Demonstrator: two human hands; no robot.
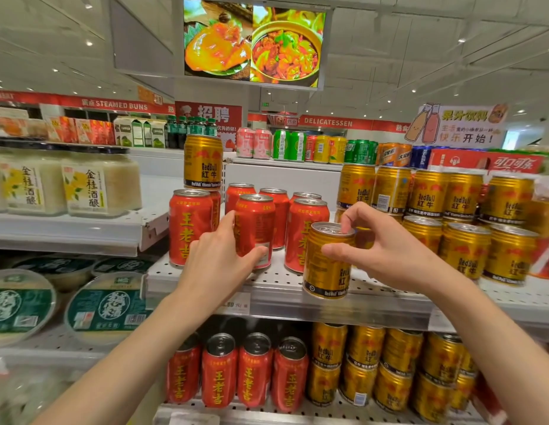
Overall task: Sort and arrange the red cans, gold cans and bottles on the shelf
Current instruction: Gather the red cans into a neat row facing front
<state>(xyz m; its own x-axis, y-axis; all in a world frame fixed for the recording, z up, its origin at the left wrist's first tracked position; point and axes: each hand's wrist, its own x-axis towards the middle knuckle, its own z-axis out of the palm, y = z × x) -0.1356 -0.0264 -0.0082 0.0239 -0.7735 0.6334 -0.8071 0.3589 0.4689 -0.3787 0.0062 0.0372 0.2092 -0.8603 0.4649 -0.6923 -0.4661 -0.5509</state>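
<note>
Supermarket aisle under a white ceiling, with red fascia signs reading "STEAMED BUNS" (121,104) and "DELICATESSEN" (327,123) and a hanging screen (253,44) showing cooked dishes. I view a perforated white shelf (285,282) at chest height. Far left: jars (92,182) of pale rice mash labelled 金桂酒酿; below them, lidded green-label bowls (109,305). Centre left: red cans (190,228) marked 王老吉 standing upright in a cluster, one gold Red Bull can (203,162) stacked on top of them. My left hand (218,262) grips a front red can (256,228), index finger along its left side and thumb curled across its lower front. My right hand (386,256) holds a gold can (328,262) marked "RedBull 红牛" at the shelf's front edge, tilted slightly, thumb pressed on its side, fingertips curled over its top rim. Right: stacked gold cans (469,228), same brand. Lower shelf: further red cans (236,372) and gold cans (389,369). Top right, a sign (460,127) reads 果汁饮料
</note>
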